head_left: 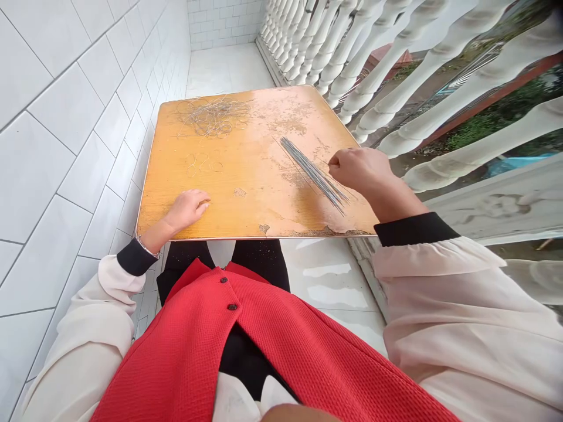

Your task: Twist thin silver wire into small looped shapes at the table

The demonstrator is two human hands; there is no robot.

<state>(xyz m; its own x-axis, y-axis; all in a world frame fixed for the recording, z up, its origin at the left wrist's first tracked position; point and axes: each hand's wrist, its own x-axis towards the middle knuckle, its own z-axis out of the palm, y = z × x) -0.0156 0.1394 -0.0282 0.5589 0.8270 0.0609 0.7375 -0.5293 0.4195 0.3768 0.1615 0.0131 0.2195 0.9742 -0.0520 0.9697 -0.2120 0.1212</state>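
My left hand [188,208] lies on the near left part of the wooden table [246,164], fingers stretched out together and nothing seen in them. Over the right side of the tabletop, my right hand [358,169] is closed in a pinch. A thin wire seems to stick out from its fingertips; the rest is hidden by the hand. Just left of it lies a loose bundle of straight grey wires [312,174], slanting towards me. Beyond my left hand are a few bent wire loops [204,164]. A tangled heap of bent wires [213,114] sits at the far left corner.
A white tiled wall [101,123] runs close along the left. White balusters [413,123] line the right side, with greenery outside. The tabletop is worn, with a chipped near edge [345,231]. Pale floor [229,67] shows beyond the table.
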